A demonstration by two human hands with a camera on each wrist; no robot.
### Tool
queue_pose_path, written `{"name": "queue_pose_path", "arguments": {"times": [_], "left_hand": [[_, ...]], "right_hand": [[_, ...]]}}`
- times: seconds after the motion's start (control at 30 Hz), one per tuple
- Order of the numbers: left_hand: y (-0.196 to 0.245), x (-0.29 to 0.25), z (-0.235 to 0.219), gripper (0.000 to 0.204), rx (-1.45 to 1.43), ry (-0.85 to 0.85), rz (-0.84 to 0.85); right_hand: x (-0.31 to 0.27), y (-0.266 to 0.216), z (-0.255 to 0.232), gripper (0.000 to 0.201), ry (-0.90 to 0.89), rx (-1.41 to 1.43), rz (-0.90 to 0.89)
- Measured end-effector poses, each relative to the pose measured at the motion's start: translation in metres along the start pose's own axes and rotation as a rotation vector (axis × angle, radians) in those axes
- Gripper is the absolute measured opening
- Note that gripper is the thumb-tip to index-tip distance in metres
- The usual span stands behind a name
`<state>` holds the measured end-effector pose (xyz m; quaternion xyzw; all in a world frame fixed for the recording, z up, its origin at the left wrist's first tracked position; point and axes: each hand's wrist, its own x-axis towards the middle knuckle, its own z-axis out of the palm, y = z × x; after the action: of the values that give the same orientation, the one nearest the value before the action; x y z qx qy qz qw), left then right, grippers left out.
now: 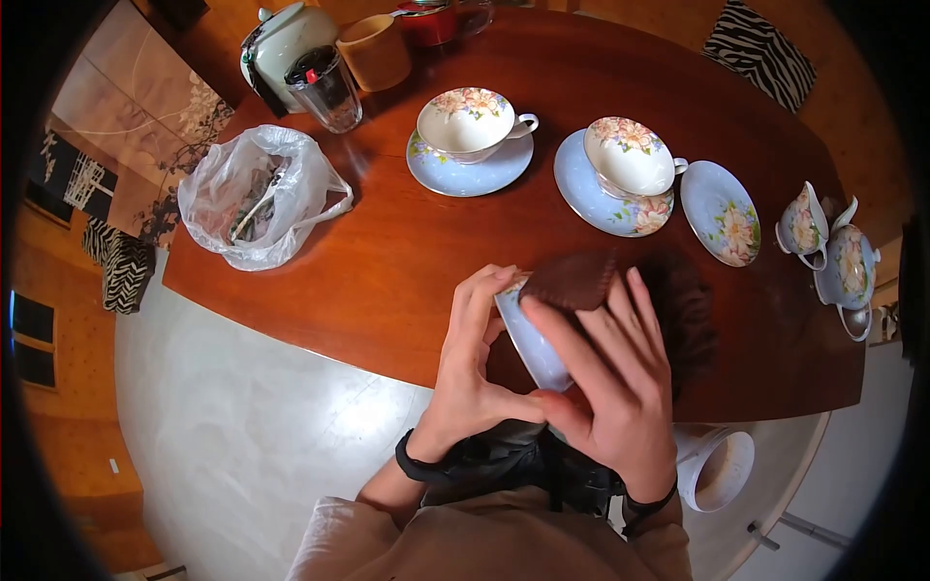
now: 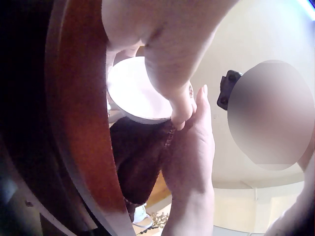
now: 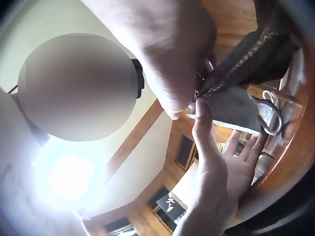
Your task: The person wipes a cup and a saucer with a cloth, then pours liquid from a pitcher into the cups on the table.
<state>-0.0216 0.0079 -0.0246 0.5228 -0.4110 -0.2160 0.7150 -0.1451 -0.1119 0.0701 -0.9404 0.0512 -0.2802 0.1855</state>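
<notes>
Light-blue saucer (image 1: 535,347) is tilting at lower centre, near the tabletop's (image 1: 378,281) lower edge; left hand (image 1: 472,373) is pinching its rim, right hand (image 1: 620,387) holding brown cloth (image 1: 572,278) against it. Bare wood is stretching left toward the plastic bag (image 1: 291,228).

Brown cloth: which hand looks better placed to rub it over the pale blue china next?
Probably the right hand: the brown cloth lies at its fingers, close to the pale blue china, while the left hand grips that china between thumb and fingers.
</notes>
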Motion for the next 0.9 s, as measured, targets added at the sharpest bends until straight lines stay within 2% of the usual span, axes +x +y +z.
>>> {"name": "queue_pose_path", "arguments": {"times": [0.03,0.13,0.17,0.27,0.37,0.47,0.5,0.63,0.9], "left_hand": [[0.006,0.002,-0.002,0.125,0.115,-0.046,0.042],[0.012,0.001,0.005,0.129,0.129,-0.029,0.071],[0.014,0.000,0.008,0.130,0.055,-0.004,0.033],[0.015,0.001,0.008,0.125,0.028,-0.035,0.065],[0.021,0.003,0.001,0.118,0.226,-0.121,0.116],[0.018,0.002,-0.001,0.107,0.184,-0.188,0.118],[0.017,0.002,0.001,0.103,0.163,-0.190,0.125],[0.016,0.002,0.002,0.092,0.103,-0.198,0.116],[0.011,0.004,0.002,0.091,0.050,-0.277,0.153]], "right_hand": [[-0.001,0.003,-0.001,0.057,0.008,0.013,0.031],[-0.008,0.020,-0.004,0.059,0.038,0.120,0.104],[-0.011,0.022,-0.006,0.064,0.040,0.218,0.150],[-0.021,0.030,-0.007,0.073,0.072,0.276,0.222],[-0.029,0.028,-0.006,0.073,0.082,0.534,0.344],[-0.036,0.028,-0.002,0.071,0.086,0.672,0.379],[-0.038,0.029,0.000,0.061,0.096,0.688,0.368],[-0.045,0.032,0.005,0.047,0.122,0.678,0.335],[-0.054,0.038,0.010,0.033,0.212,0.782,0.355]]}}
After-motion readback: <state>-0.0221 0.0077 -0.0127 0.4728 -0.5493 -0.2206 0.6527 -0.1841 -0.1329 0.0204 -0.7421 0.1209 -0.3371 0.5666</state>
